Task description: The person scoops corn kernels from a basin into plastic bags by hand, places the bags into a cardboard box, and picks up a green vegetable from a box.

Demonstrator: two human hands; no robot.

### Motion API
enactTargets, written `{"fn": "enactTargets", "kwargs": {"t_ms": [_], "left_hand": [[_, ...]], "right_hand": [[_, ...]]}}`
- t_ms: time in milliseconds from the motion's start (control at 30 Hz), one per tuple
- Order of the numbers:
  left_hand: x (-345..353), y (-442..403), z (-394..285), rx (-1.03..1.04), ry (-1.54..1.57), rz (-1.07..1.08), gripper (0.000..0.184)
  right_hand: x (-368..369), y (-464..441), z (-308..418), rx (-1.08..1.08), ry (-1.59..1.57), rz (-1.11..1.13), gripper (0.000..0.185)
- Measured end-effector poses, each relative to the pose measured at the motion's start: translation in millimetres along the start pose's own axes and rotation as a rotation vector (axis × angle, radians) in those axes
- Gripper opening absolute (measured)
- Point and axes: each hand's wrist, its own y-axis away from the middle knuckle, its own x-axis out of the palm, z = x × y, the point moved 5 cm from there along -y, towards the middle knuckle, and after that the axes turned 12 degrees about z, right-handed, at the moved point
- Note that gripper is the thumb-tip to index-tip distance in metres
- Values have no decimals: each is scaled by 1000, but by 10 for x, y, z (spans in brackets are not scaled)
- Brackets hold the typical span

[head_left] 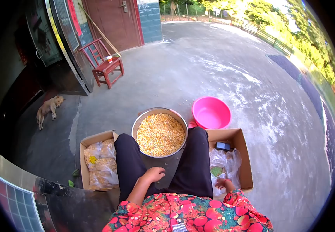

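My left hand (154,174) is held over my left thigh, its fingers loosely curled together with nothing visible in them. On the other side, my right hand (222,183) is over the near edge of the right cardboard box (246,160), beside clear plastic bags (232,164). Its fingers are bent and look apart; whether they touch the plastic is hard to see. Something green (216,171) shows through a bag, and a small dark box-shaped object (222,146) lies behind it. Between my knees stands a round metal pot (136,124) filled with yellow corn kernels (160,134).
A left cardboard box (85,170) holds plastic bags of grain-like material (102,164). The pink basin (212,112) sits beyond my right knee. Farther off are a red wooden chair (107,67) with a cup (109,59), an open door (68,46) and a lying dog (49,110).
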Motion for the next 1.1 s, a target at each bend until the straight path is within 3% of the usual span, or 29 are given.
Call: {"fn": "enactTargets", "kwargs": {"t_ms": [100,267,400,600,700,733,867,1100], "left_hand": [[11,-14,13,-3,11,8,30],[9,-6,-22,10,-103,5,31],[-24,34,-100,1,-110,24,31],[16,-6,-48,15,-83,35,30],[33,-22,-25,8,-59,33,30],[33,-15,-34,9,-60,35,30],[11,7,-78,15,-98,31,30],[35,-21,-35,21,-86,32,30]], "right_hand": [[-78,-65,61,-62,6,-128,26],[-87,28,205,-106,57,-248,37],[83,134,285,-39,-47,-14,44],[131,53,266,-47,9,80,48],[-34,-346,-55,-78,-44,-24,44],[110,54,264,-10,64,-17,43],[20,-303,24,-68,-24,9,39],[118,21,297,-36,-25,9,31]]}}
